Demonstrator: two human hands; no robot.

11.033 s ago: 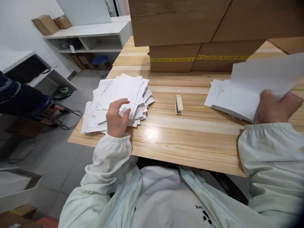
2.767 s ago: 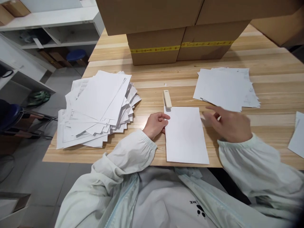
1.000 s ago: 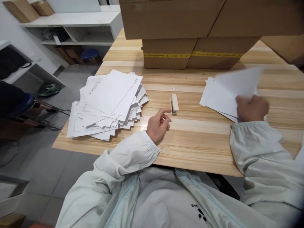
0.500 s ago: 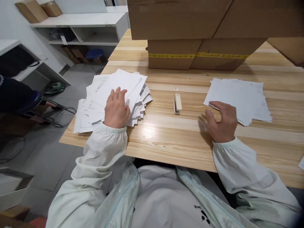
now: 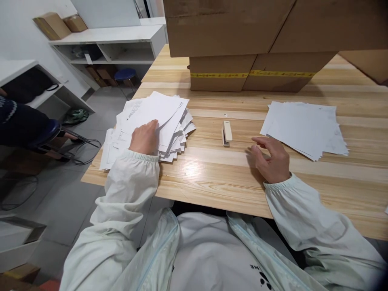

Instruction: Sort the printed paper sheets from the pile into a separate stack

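In the head view, the left hand [image 5: 144, 138] has drawn its fingers inward on the loose paper pile [image 5: 166, 108], so contact is now with the upper sheets, though I cannot tell whether its grip has caught one. The right hand [image 5: 273, 160] has eased away from the neater paper stack [image 5: 303, 126], its grip released and holding nothing, leaving that stack and the cream stapler [image 5: 227, 132] untouched on the wooden surface [image 5: 206, 184].
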